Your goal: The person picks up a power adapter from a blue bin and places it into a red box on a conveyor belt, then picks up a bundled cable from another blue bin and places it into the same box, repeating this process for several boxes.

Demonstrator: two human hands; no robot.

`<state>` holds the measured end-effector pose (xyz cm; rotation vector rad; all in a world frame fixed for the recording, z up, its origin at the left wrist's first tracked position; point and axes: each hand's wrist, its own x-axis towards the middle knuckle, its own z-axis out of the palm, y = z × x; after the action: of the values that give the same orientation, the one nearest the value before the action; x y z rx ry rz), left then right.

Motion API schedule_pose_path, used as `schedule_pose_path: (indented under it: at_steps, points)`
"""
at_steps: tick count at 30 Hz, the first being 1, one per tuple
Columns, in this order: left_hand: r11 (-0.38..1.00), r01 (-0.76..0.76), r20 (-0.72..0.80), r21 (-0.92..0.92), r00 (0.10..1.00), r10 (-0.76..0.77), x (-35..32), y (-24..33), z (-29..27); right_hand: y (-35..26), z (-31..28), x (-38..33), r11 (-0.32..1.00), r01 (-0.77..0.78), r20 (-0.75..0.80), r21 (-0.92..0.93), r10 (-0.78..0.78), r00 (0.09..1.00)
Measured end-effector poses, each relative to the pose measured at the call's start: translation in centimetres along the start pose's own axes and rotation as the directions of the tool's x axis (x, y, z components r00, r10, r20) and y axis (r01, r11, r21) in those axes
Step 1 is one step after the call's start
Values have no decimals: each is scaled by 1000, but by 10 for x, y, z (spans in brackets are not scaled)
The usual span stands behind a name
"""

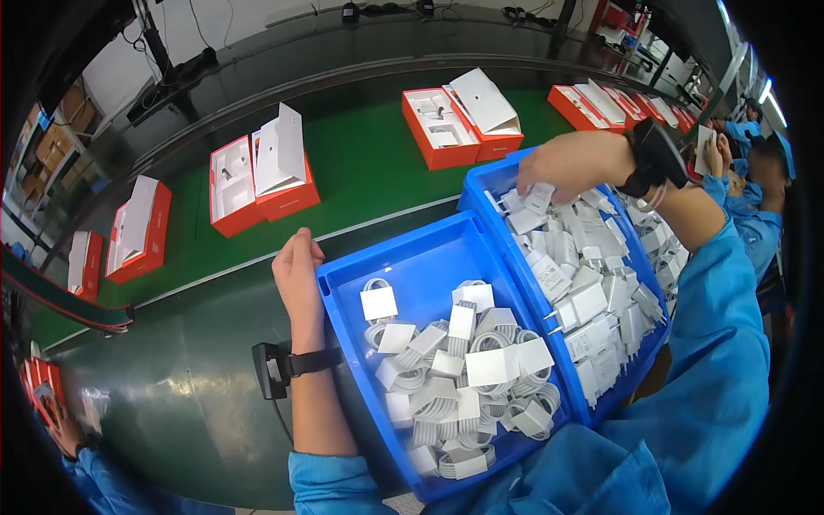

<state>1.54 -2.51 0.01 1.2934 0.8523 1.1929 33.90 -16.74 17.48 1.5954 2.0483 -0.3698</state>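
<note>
The right hand (579, 163) curls its fingers onto a white plug adapter (539, 198), pinch unclear; crowding could snag it. The empty left hand (297, 264) bunches its fingers.

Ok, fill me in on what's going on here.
The person's right hand is among white chargers in one blue bin; whether it grips one is unclear. The left hand is beside a second blue bin, which holds coiled white cables. Red boxes, several open, stand on the green belt beyond.
</note>
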Motion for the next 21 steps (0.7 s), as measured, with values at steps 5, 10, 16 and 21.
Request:
schedule_pose_path:
  at_steps: [5, 10, 16, 21]
  points:
    - [999, 9, -7, -34, 1000, -9, -1, -3, -2, 2, 28, -4, 982, -50, -20, -181, 47, 999]
    - [999, 13, 28, -31, 1000, -12, -1, 2, 4, -10, -8, -28, 999, -52, -172, -10, 49, 984]
    - [1000, 17, 38, -9, 999, -17, -9, 4, -12, -41, -94, -45, 988, 157, -467, -4, -141, 873]
    - [1000, -13, 45, -16, 999, 14, -11, 3, -13, -99, -149, -62, 959, 263, -580, 106, -155, 800]
